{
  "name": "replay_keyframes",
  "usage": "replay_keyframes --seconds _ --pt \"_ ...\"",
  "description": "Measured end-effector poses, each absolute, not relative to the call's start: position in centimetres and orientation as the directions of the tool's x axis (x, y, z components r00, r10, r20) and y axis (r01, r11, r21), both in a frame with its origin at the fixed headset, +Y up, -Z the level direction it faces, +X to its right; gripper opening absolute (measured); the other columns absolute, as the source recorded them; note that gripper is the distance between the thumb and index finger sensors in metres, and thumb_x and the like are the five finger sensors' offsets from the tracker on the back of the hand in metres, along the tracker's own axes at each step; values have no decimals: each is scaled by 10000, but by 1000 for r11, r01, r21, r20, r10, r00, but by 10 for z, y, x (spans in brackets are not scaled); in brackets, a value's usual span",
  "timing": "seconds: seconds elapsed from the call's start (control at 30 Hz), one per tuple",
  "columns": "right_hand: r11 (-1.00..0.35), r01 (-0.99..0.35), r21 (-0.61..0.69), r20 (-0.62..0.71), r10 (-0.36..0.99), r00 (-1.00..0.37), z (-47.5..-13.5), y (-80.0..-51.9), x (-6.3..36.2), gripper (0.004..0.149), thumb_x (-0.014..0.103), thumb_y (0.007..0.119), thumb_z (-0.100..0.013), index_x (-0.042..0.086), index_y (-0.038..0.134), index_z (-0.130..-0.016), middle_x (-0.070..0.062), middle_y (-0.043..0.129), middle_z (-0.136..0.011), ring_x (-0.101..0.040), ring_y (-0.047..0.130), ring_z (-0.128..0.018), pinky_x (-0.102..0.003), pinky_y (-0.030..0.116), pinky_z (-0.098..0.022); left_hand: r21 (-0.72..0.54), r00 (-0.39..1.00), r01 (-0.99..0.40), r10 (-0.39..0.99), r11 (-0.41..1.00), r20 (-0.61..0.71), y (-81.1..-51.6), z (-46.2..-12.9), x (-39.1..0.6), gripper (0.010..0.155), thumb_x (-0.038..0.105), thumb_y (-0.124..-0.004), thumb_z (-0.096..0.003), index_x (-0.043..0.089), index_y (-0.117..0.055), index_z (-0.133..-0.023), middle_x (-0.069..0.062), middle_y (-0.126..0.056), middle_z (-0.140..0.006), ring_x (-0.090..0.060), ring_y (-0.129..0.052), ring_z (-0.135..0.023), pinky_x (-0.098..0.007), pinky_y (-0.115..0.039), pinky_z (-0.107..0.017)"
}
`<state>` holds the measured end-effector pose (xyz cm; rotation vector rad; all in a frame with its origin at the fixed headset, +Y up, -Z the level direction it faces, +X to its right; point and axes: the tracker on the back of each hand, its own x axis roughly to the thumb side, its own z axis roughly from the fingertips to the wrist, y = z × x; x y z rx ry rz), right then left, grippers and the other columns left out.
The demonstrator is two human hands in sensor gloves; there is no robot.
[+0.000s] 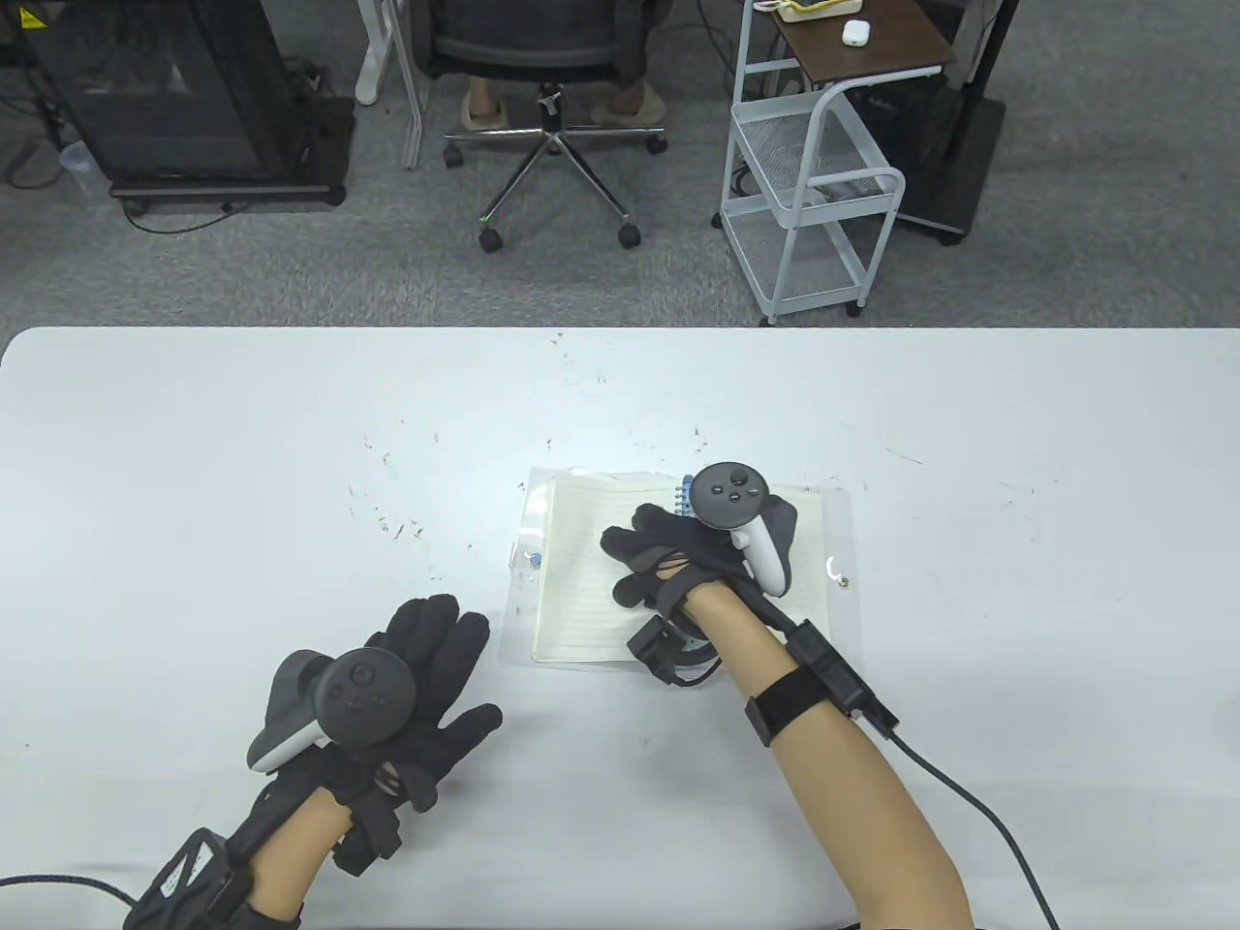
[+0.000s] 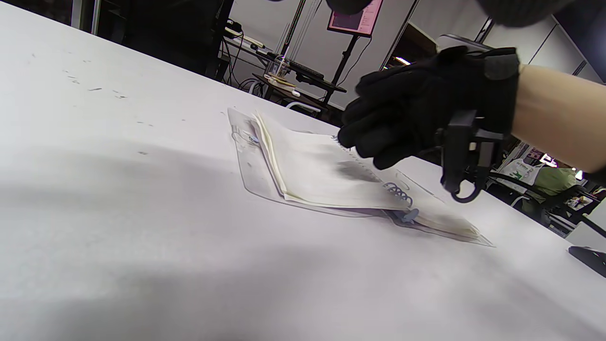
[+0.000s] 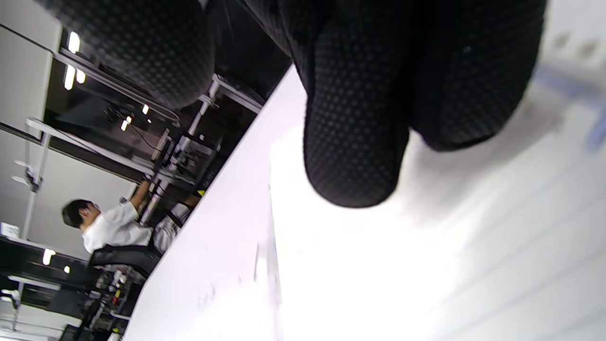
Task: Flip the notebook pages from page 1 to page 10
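The spiral notebook (image 1: 581,581) lies open on the white table (image 1: 242,465) inside a clear plastic cover, its blue spiral (image 1: 684,500) at the middle. My right hand (image 1: 635,567) hovers over the lined left page near the spine, fingers loosely curled and pointing left, holding nothing. In the left wrist view the right hand (image 2: 402,109) floats just above the notebook (image 2: 312,166) and casts a shadow on it. The right wrist view shows its fingertips (image 3: 355,118) close above the bright page (image 3: 426,265). My left hand (image 1: 455,668) rests flat on the table, fingers spread, left of the notebook.
The clear cover's right flap (image 1: 833,581) lies flat beyond the spine. Small dark specks (image 1: 397,528) dot the table left of the notebook. An office chair (image 1: 552,116) and a white wire cart (image 1: 814,194) stand on the floor beyond the far edge.
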<state>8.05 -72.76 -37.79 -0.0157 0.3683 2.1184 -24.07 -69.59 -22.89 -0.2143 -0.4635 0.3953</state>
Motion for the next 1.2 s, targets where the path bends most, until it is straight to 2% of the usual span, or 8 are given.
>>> replay_keyframes --seconds 0.1,0.3,0.47,0.6,0.77,0.9,1.0,1.2 --pt "-559 -806 196 -126 800 -586 -374 -718 113 755 506 802 -489 14 470 -955 -298 752 -875 -351 1031 -576 -538 843 -410 -291 823 -317 414 903 388 -697 -229 -241 860 689 -630 -450 242 -368 -1137 -131 -232 -1181 -489 -221 -1127 -708 -337 -733" --pt "-685 -702 193 -129 692 -711 -368 -728 163 836 587 785 -496 62 372 -998 -318 525 -1007 -564 680 -828 -656 669 -527 -292 828 -317 414 902 379 -697 -229 -240 859 689 -629 -449 243 -370 -1135 -131 -233 -1181 -488 -221 -1127 -708 -338 -733" --pt "-825 -517 230 -161 491 -856 -368 -744 179 932 694 779 -476 97 308 -1016 -315 389 -1049 -654 449 -894 -734 514 -583 -300 831 -318 417 899 368 -698 -229 -241 859 689 -629 -450 243 -368 -1136 -130 -231 -1181 -488 -218 -1127 -709 -336 -733" --pt "-887 -383 259 -158 352 -922 -366 -758 181 1027 778 747 -451 123 192 -1015 -363 257 -1032 -684 291 -904 -776 376 -595 -303 828 -322 422 897 370 -698 -229 -240 858 688 -629 -450 243 -367 -1135 -129 -230 -1180 -487 -219 -1127 -708 -335 -734" --pt "-873 -320 368 -137 290 -947 -363 -774 175 1104 812 725 -440 123 52 -980 -377 144 -1007 -685 162 -893 -796 282 -587 -301 827 -323 422 897 371 -697 -230 -240 859 689 -628 -449 244 -366 -1135 -128 -231 -1180 -487 -219 -1127 -709 -337 -733" --pt "-868 -265 420 -118 237 -964 -361 -782 167 1117 804 716 -442 113 6 -957 -374 105 -992 -667 110 -885 -798 254 -580 -302 827 -322 422 897 372 -697 -229 -240 859 688 -628 -451 244 -364 -1136 -128 -229 -1181 -487 -218 -1127 -709 -335 -733" --pt "-868 -310 387 -131 281 -951 -358 -784 166 1107 767 735 -443 104 7 -949 -355 103 -994 -643 86 -887 -802 233 -572 -301 827 -323 422 897 372 -697 -229 -240 859 688 -628 -450 242 -365 -1136 -129 -229 -1180 -487 -218 -1127 -708 -336 -734" --pt "-877 -301 376 -100 285 -953 -356 -781 158 1043 686 729 -472 98 6 -941 -296 141 -1030 -596 74 -903 -797 217 -568 -300 827 -322 421 898 372 -697 -229 -240 859 687 -630 -450 243 -365 -1135 -130 -229 -1180 -487 -219 -1127 -708 -336 -733"
